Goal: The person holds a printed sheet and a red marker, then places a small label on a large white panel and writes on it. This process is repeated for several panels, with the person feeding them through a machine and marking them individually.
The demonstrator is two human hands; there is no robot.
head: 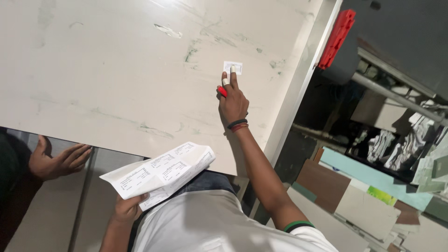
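My right hand (pixel 233 100) reaches out over a large pale board (pixel 116 79). Its taped index finger presses on a small white label (pixel 233 67) stuck to the board. The other fingers curl around a small red object (pixel 222 91). Dark and red bands circle that wrist. Near my body, my left hand (pixel 127 207) grips a folded white sheet of printed labels (pixel 163 170) by its lower edge, just off the board's near edge.
Another person's hand (pixel 60 161) rests open at the board's left near edge. A red plastic piece (pixel 337 37) sits by the board's right edge, beside a metal rail (pixel 396 95). Stacked boards and offcuts (pixel 364 205) in several colours lie lower right.
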